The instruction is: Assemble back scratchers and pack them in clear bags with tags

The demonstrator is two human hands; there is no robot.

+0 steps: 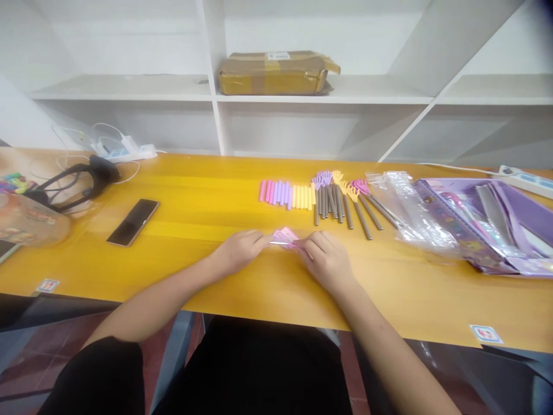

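Both hands meet over the front middle of the table, fingers closed in a pinch. My left hand [244,249] grips the left end of a small pink piece [284,235] with a thin silvery strip along it. At its right end, my right hand [322,253] pinches the same piece; its exact kind is too small to make out. Just beyond lies a row of short pink, purple and yellow tubes [287,195]. Right of the row are several metal rods with claw-shaped purple, yellow and pink heads, like back scratchers [334,199].
Clear plastic bags [408,210] and an open purple box [488,225] lie on the right. To the left are a black phone [133,222], a black strap-like device [82,178] and a translucent tub [32,219]. A taped carton [276,73] sits on the shelf.
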